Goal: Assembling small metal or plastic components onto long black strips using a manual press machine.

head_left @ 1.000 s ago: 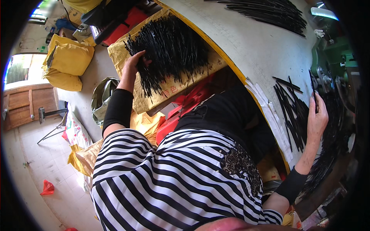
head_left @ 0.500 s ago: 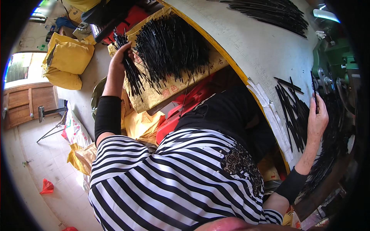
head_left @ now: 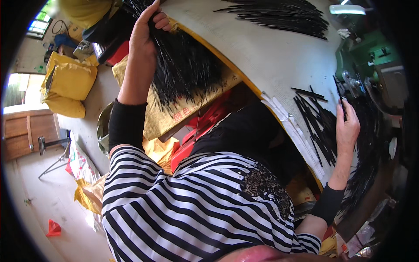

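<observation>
My left hand point(head_left: 146, 32) is raised at the top, its fingers wrapped round a bundle of thin black strips point(head_left: 136, 6). The bundle's upper end runs out of view. Below and beside this hand lies a thick heap of similar black strips point(head_left: 187, 72) on a yellow woven sack point(head_left: 163, 120). On the right, my right hand point(head_left: 348, 130) pinches a thin black strip point(head_left: 338, 91), which points up toward a green machine point(head_left: 384, 59). Close by that hand, several loose black strips point(head_left: 315, 124) lie on the pale tabletop point(head_left: 266, 56).
Another spread of black strips point(head_left: 279, 15) lies at the table's far side. A dark mass of strips point(head_left: 364, 163) hangs or lies right of my right hand. The table has a yellow edge point(head_left: 227, 61). Stuffed yellow sacks point(head_left: 72, 83) stand at the left.
My left hand has risen up and to the right with the bundle, over the heap. My right hand still pinches its strip beside the machine. The whole view has shifted slightly.
</observation>
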A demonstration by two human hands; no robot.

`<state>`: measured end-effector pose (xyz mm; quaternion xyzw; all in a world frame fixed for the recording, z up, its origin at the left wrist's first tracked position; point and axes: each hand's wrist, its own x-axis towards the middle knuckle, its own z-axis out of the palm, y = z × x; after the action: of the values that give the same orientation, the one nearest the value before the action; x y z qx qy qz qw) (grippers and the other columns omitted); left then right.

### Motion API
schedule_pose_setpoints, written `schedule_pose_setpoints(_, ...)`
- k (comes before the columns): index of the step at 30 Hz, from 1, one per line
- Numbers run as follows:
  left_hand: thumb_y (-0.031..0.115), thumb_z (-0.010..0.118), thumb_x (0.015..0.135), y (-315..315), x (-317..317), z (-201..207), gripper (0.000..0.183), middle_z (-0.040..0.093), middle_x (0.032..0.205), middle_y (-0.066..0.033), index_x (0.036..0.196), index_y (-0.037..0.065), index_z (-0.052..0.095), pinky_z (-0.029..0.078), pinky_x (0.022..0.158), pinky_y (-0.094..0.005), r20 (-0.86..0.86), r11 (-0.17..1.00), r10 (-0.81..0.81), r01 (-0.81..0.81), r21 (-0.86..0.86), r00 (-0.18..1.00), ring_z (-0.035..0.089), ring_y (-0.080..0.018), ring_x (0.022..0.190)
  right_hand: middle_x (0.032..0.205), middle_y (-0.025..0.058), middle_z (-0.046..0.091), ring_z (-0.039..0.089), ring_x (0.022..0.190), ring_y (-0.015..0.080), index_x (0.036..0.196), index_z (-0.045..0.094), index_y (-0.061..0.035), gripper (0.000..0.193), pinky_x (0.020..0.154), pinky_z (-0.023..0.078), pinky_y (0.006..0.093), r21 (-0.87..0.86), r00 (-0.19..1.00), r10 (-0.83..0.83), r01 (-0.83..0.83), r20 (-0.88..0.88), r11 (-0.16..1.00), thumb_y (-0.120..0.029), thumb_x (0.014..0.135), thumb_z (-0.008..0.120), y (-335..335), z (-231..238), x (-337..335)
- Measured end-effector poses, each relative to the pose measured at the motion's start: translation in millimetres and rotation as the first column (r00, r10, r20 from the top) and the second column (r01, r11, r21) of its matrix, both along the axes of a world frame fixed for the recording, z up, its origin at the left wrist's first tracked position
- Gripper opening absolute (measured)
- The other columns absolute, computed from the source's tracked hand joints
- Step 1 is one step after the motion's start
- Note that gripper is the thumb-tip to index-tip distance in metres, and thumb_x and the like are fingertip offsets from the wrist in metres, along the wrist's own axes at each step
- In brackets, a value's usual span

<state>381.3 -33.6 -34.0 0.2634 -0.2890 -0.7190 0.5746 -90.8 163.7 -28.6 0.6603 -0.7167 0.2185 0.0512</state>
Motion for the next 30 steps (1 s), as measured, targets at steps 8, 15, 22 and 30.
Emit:
schedule_pose_setpoints(8, 0.016, 0.055, 0.091, -25.2, -61.2, 30.6, 0.015, 0.036, 0.06, 0.0033, 0.082, 0.005, 0.049, 0.029, 0.048, -0.0217, -0.22, 0.953, -0.27, 0.228, -0.197, 0.937, 0.034, -0.0062, 0.049, 0.098, 0.0148, 0.063, 0.061, 0.091, 0.0329, 0.102, 0.062, -0.003, 0.021, 0.076, 0.048, 0.0369, -0.033, 1.0, 0.02, -0.02, 0.013, 0.999, -0.015, 0.084, 0.06, 1.0, -2.2, -6.9)
schedule_pose_setpoints(15, 0.013, 0.062, 0.085, -10.2, -115.3, 83.3, 0.014, 0.04, 0.058, 0.0026, 0.081, 0.004, 0.053, 0.03, 0.048, -0.0219, -0.012, 0.935, -0.02, 0.015, -0.354, 1.0, 0.037, -0.0078, 0.048, 0.098, 0.014, 0.064, 0.061, 0.089, 0.0328, 0.099, 0.063, -0.0042, 0.02, 0.075, 0.05, 0.0371, -0.048, 1.0, 0.0, 0.001, 0.025, 0.999, -0.016, 0.083, 0.062, 4.1, 1.3, -1.8)
schedule_pose_setpoints(22, 0.016, 0.064, 0.083, 16.5, -163.3, 125.4, 0.028, 0.046, 0.05, 0.0012, 0.06, 0.008, 0.051, 0.03, 0.041, -0.0215, 0.32, 0.802, 0.463, -0.236, -0.549, 0.827, 0.043, -0.0084, 0.041, 0.097, 0.0156, 0.064, 0.062, 0.088, 0.0329, 0.099, 0.063, -0.0025, 0.021, 0.074, 0.05, 0.037, -0.073, 1.0, 0.0, 0.0, -0.001, 0.997, -0.015, 0.082, 0.062, 3.6, 2.0, -2.9)
schedule_pose_setpoints(30, 0.012, 0.07, 0.075, -6.1, -164.9, 107.4, 0.024, 0.052, 0.055, -0.001, 0.093, -0.002, 0.062, 0.034, 0.047, -0.0216, 0.33, 0.653, 0.581, -0.183, -0.735, 0.744, 0.046, -0.0082, 0.047, 0.097, 0.0151, 0.064, 0.062, 0.087, 0.0333, 0.099, 0.063, -0.0037, 0.02, 0.074, 0.05, 0.0385, -0.082, 0.999, 0.04, -0.039, 0.011, 0.996, -0.013, 0.082, 0.06, 0.1, 7.6, -2.3)
